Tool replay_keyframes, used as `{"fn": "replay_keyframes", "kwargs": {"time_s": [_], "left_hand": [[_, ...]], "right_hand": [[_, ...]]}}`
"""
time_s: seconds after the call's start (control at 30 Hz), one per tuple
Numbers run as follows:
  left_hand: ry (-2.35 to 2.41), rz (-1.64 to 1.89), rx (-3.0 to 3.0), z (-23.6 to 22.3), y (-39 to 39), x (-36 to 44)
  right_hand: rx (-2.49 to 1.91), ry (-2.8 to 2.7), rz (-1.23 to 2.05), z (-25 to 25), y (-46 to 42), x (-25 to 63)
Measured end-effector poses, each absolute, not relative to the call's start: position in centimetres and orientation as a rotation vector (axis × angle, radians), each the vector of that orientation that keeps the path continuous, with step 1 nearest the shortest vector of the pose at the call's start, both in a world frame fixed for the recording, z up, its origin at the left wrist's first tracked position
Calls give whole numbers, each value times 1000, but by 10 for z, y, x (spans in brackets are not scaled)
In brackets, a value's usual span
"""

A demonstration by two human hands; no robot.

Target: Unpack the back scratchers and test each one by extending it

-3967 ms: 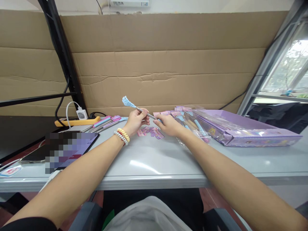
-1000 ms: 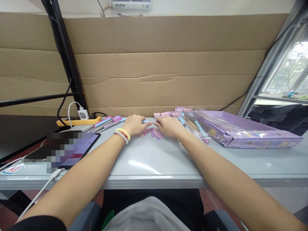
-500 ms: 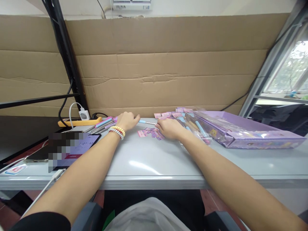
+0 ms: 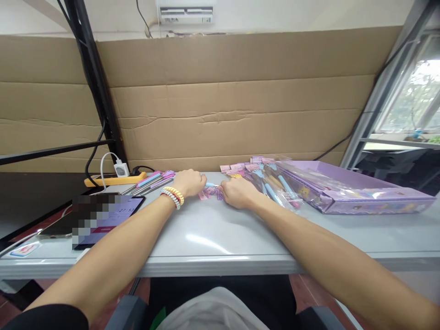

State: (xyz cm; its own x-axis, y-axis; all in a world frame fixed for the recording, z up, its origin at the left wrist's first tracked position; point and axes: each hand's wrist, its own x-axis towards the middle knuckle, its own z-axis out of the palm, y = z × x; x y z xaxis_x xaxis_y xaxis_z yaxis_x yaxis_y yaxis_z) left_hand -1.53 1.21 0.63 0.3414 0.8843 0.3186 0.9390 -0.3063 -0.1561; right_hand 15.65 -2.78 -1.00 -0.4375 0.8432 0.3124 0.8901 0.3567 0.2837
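Observation:
Between my hands lies a slim back scratcher [image 4: 210,184] with a light blue grip and a thin metal rod; most of it is hidden by my fingers. My left hand [image 4: 190,183], with beaded bracelets at the wrist, is closed around the blue part. My right hand [image 4: 238,192] grips the rod end. Small pink and purple cards [image 4: 205,195] lie on the table just beneath and in front of the hands. Left of my left hand is a pile of loose back scratchers [image 4: 151,181] with pink, blue and purple grips. Bagged back scratchers [image 4: 270,185] with pink header cards lie beyond my right hand.
A purple box [image 4: 357,201] with clear plastic bags on it stands at the right. On the left are a tablet [image 4: 120,213], a dark phone [image 4: 60,224], a yellow power strip [image 4: 113,179] and a white charger [image 4: 121,168]. A cardboard sheet [image 4: 240,105] backs the table.
My hands have come closer together, and less of the back scratcher shows between them. My right hand has moved slightly left and covers part of the small cards. The view has tilted up slightly.

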Motion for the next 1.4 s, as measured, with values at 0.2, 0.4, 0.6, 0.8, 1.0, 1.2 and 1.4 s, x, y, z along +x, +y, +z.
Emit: {"fn": "replay_keyframes", "kwargs": {"time_s": [0.2,0.4,0.6,0.8,1.0,1.2,1.4], "left_hand": [[-1646,-314,-2216,9,-1,-3],[-1628,-375,-2223,7,-2,-2],[-1703,-399,-2184,14,12,-16],[-1690,-381,-2197,14,13,-16],[-1661,-357,-2165,19,2,-6],[-1577,-334,-2198,16,-14,5],[-1441,-256,-2444,11,-11,6]], "right_hand": [[-1599,-2491,-580,-7,-33,154],[-1550,-2500,-577,-4,-32,158],[-1566,-2477,-542,-2,-28,156],[-1590,-2447,-617,-7,-25,159],[-1562,-2445,-539,-8,-29,157],[-1552,-2457,-574,-2,-34,154],[-1456,-2526,-359,5,-33,163]]}}
